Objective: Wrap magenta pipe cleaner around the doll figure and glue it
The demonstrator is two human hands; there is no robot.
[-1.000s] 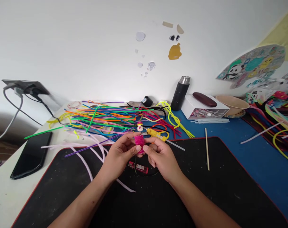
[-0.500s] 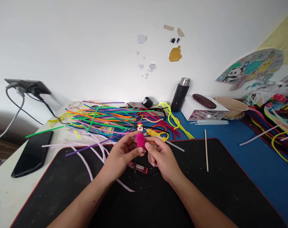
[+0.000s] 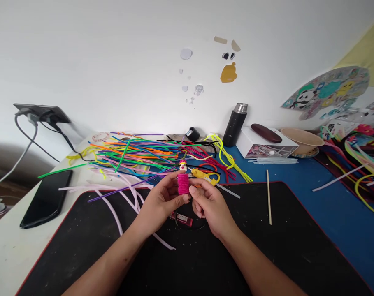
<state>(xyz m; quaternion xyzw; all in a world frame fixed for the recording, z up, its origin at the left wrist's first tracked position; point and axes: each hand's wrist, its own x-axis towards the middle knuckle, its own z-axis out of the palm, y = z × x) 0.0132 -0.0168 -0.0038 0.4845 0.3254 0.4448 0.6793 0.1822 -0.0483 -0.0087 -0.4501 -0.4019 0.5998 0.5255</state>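
Note:
A bright pink coil of fuzzy pipe cleaner (image 3: 183, 184) is held upright between my two hands above the black mat. My left hand (image 3: 157, 201) grips it from the left, thumb at its lower edge and fingers behind. My right hand (image 3: 210, 201) is closed, thumb and forefinger pinching at the coil's right side. Just beyond the coil is a small white doll-like head (image 3: 182, 167) with a yellow band. A yellow glue gun (image 3: 202, 176) lies behind my right fingers. Below my hands is a small red object with a barcode label (image 3: 183, 219), partly hidden.
Many coloured pipe cleaners (image 3: 137, 154) are heaped along the wall. A phone (image 3: 47, 197) lies left, a wooden stick (image 3: 268, 197) on the mat (image 3: 285, 255) at right. A black thermos (image 3: 235, 125), white box (image 3: 267, 144) and bowl (image 3: 302, 137) stand behind.
The view has shifted slightly. My left thumb has slid down and right, baring more of the pink coil's front. Both hands still hold the coil.

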